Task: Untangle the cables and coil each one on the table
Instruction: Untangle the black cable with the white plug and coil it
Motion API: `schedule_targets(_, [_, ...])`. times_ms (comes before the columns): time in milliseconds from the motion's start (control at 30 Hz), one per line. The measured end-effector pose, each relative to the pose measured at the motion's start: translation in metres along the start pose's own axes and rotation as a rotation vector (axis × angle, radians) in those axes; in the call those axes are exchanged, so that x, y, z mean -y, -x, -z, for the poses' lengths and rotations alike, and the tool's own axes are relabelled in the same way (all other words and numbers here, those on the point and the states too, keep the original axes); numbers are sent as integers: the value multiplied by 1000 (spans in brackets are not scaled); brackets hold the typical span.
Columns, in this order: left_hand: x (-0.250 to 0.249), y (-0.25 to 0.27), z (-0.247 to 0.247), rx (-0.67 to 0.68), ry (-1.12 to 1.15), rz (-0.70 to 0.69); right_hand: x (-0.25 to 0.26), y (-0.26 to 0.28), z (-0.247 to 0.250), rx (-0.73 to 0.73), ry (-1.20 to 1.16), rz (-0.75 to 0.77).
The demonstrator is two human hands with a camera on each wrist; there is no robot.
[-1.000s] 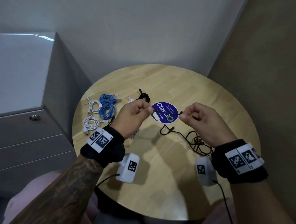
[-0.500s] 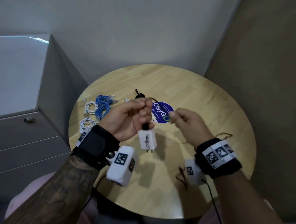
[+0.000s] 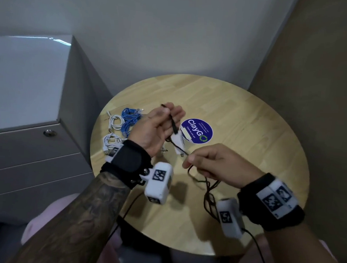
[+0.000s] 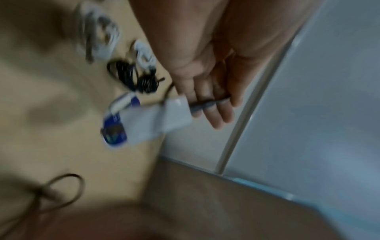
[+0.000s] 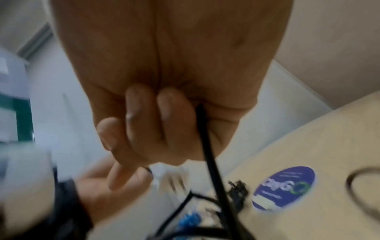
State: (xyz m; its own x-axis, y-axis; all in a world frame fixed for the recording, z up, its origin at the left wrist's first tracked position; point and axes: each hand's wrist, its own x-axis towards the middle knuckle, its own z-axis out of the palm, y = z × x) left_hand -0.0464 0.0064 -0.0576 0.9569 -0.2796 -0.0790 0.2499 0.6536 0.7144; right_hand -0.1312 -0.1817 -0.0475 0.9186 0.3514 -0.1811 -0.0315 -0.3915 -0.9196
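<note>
Left hand pinches black cable near white adapter; right hand, at 4 o'clock, grips its slack: best wind loops evenly, without tugging.

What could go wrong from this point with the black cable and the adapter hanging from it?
The white adapter dangles from the black cable below the left hand, whose fingers look fairly straight; a loose grip might let it drop onto the table. The right hand pinches the cable above slack loops that look knotted; pulling may tighten them. The swinging adapter could disturb the blue coil nearby.
</note>
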Motion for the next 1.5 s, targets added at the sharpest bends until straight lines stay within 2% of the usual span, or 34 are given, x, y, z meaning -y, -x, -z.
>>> schedule_targets(67, [10, 7, -4, 47, -187, 23, 13, 9, 11, -77, -63, 68])
schedule_targets(167, [24, 17, -9, 157, -345, 82, 23, 15, 22, -168, -213, 167])
schedule_targets(267, [30, 21, -9, 252, -563, 86, 21, 15, 28, -253, -337, 180])
schedule_targets(333, [30, 24, -11, 284, -649, 142, 16, 12, 33, -371, -244, 147])
schedule_targets(433, [27, 28, -15, 316, -718, 215, 6, 6, 41, -531, 46, 152])
schedule_targets(533, [24, 28, -15, 315, -591, 287, -10, 0, 45, -590, 107, 134])
schedule_targets(633, [14, 24, -17, 299, -221, 335, -21, -8, 38, -480, 33, 86])
schedule_targets(700, [5, 20, -17, 285, 30, 310, -28, -13, 29, -372, -6, 18])
schedule_targets(767, [-2, 16, -16, 235, 243, 268, -31, -16, 17, -253, 52, 22])
schedule_targets(833, [-6, 13, -15, 161, 374, 210, -29, -19, 5, -149, 135, 47])
schedule_targets(933, [-7, 10, -15, 35, 462, 116, -23, -20, -11, -33, 249, -20])
schedule_targets(1033, [-7, 7, -10, -53, 418, 31, -17, -14, -22, 77, 362, -84])
schedule_targets(1167, [0, 3, -5, -125, 202, -85, -1, -5, -10, 46, 374, -101])
schedule_targets(1367, [9, 7, -9, -100, 13, -178, 13, 6, -6, 137, 348, -139])
schedule_targets(1500, [13, 11, -11, -92, -103, -251, 21, 12, 7, 100, 351, -166])
